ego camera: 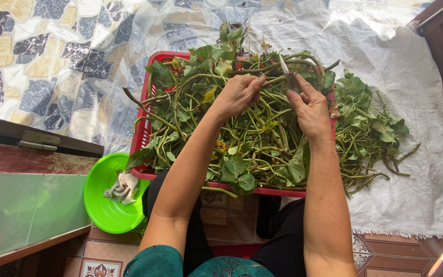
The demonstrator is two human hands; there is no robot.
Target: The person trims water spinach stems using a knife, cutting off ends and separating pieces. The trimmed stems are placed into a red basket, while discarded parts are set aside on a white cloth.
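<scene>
Left hand (238, 96) pinching a green stem (275, 80) above the red basket (143, 128) heaped with leafy vine greens (242, 138); right hand (309, 109) clenched round a small knife (286, 71), blade up, touching that stem; more cut greens (367, 131) lying just beside on white cloth (416, 169); green basin (103, 197) with rag (123, 187) at the basket's near-left corner

Red basket (144, 128) largely under green stems (252, 133)
</scene>
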